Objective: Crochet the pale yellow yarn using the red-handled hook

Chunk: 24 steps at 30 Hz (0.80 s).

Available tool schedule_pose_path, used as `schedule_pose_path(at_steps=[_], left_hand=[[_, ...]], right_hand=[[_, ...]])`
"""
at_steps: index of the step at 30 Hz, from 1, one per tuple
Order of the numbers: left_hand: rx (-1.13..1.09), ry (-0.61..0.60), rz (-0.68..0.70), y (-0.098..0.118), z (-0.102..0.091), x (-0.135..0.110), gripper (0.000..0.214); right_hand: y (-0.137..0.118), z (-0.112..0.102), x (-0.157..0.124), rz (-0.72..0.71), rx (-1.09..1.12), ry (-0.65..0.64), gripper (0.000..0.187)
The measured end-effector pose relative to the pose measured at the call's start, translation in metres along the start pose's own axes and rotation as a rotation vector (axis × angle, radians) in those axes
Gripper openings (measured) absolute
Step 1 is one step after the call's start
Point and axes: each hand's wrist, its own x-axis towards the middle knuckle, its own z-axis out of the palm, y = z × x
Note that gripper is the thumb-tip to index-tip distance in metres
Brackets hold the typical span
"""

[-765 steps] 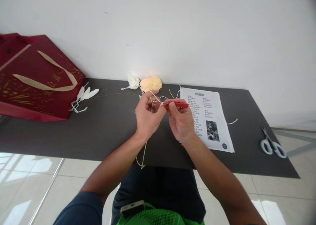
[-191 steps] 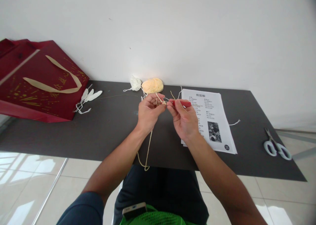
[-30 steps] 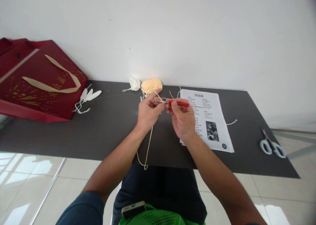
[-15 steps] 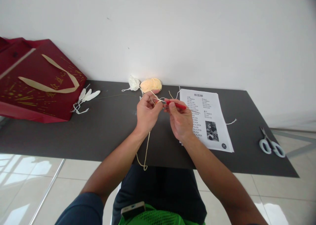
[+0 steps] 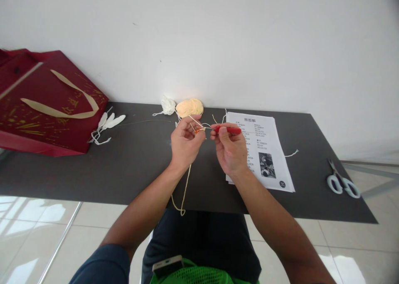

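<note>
- A plain white wall (image 5: 249, 47) fills the view at twelve o'clock, with two small dark scuffs (image 5: 134, 24) towards eleven.
- Against it I see a long dark-grey table (image 5: 131, 167), reaching from nine o'clock round to four.
- Grey metal struts (image 5: 370, 171) show just past three.
- Glossy pale floor tiles (image 5: 361, 255) lie below, bright light patches (image 5: 51, 211) at eight and four.

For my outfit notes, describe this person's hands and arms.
The left hand and right hand are ungloved, with no watch or bracelet showing. A plain, short, dark blue sleeve covers the upper left arm; both forearms are bare.
</note>
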Motion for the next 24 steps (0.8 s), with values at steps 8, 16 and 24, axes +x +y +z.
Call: schedule_pose_path(at_steps=[8,16,24], left_hand=[[0.041,0.035,-0.022,-0.002,-0.003,0.001,0.035],[0.039,0.078,-0.049,0.003,-0.001,0.002,0.033],[0.102,0.108,-0.055,0.006,-0.001,-0.001,0.032]], right_hand=[[-0.003,-0.006,0.004,-0.072,-0.024,0.005,0.02],[-0.004,-0.01,0.004,-0.16,-0.092,-0.022,0.016],[-0.001,-0.011,0.001,-0.205,-0.169,-0.013,0.017]])
